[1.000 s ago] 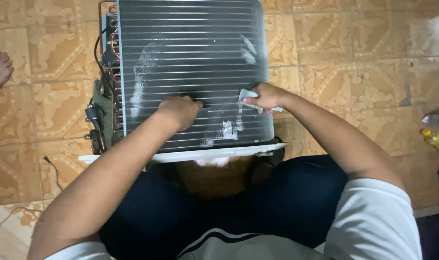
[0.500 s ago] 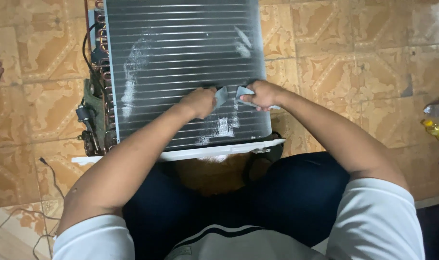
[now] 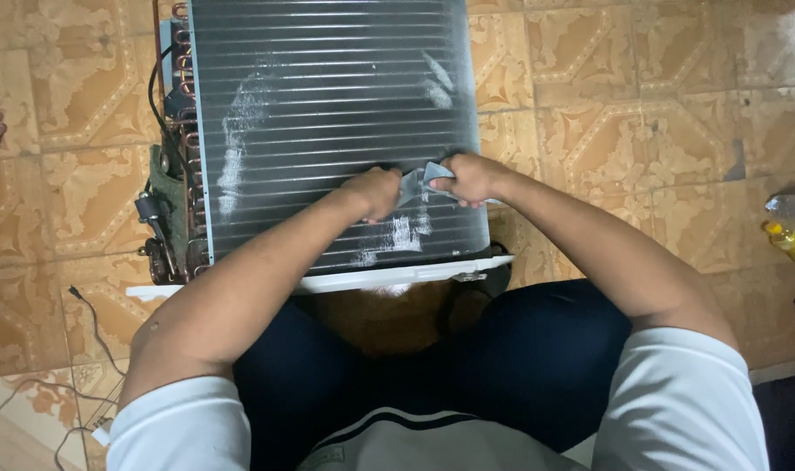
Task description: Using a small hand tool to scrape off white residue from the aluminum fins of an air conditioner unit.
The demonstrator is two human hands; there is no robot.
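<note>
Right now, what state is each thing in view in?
Finned coil unit: lying flat on the tiled floor, white smears on the fins.
Grey tool: held on the fins between both hands.
Left hand: closed on the tool.
Right hand: closed on the tool.
Yellow bottle: lying on the floor.

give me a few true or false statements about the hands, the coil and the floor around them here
1. Both hands grip one small grey tool between them. True: the left hand and right hand meet on the grey tool.
2. The finned coil is spotless. False: it carries white smears and patches.
3. The hands work near the coil's lower right part. True.
4. Copper tube bends sit along the coil's right edge. False: the copper tube bends and wiring are on its left edge.
5. A yellow bottle lies on the tiled floor at the right. True.
</note>
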